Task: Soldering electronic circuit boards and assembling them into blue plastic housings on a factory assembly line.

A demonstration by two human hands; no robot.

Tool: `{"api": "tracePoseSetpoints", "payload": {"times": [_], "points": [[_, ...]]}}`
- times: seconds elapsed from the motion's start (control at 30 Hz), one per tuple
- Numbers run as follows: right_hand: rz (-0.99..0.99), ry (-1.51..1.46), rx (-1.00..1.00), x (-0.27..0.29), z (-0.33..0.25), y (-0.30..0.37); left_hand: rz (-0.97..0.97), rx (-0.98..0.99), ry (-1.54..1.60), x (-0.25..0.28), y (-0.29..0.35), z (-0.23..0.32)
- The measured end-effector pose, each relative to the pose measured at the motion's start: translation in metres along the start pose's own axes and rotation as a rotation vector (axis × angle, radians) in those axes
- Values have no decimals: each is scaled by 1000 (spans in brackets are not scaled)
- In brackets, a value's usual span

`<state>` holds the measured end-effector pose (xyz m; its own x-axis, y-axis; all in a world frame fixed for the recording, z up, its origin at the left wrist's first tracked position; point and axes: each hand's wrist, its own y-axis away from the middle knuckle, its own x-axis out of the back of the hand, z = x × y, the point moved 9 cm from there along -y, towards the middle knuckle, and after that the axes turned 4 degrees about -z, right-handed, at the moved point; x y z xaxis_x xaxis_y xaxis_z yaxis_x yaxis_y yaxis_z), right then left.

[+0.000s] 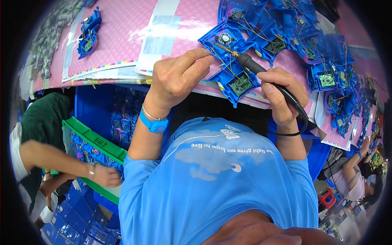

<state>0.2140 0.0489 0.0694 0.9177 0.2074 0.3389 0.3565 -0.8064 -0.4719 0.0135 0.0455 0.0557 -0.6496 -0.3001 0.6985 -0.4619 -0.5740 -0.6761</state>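
your right hand (281, 96) is wrapped around a black soldering iron (261, 71); its long axis slants up and left, tip on a blue plastic shell (228, 61) at the tabletop's (122, 36) near edge. your left hand (177, 75) pinches thin wires (222, 65) beside the tip. more blue shells (322, 53) crowd the right edge.

We reach both bare forearms up from our blue-sleeved shoulders, our left hand (176, 77) pinching its fingertips (206, 60) together with the wrist bent and banded in blue, while our right hand (281, 96) keeps a closed fist-like grip, thumb on top, knuckles turned outward.
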Motion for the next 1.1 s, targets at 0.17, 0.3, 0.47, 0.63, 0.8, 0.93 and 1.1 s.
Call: {"api": "tracePoseSetpoints", "payload": {"times": [0.17, 0.3, 0.47, 0.63, 0.8, 0.93, 1.1], "points": [[17, -15, -27, 1, 2, 2, -20, -2, -38, -8, -4, -1], [22, -12, -24, 2, 2, 2, -10, 14, -38, -9, -4, -2], [2, -3, -7, -3, 2, 1, -6, 18, -45, -8, -3, -2], [48, -26, -22, 3, 3, 3, -34, 41, -48, -11, -3, -5], [25, -38, 37, 1, -2, 3, -22, 51, -38, -10, -2, -5], [33, -12, 11, 3, 0, 2, -30, 74, -39, -11, 0, -7], [19, 3, 14, 1, 0, 1, -12, 56, -33, -10, 1, -7]]}}
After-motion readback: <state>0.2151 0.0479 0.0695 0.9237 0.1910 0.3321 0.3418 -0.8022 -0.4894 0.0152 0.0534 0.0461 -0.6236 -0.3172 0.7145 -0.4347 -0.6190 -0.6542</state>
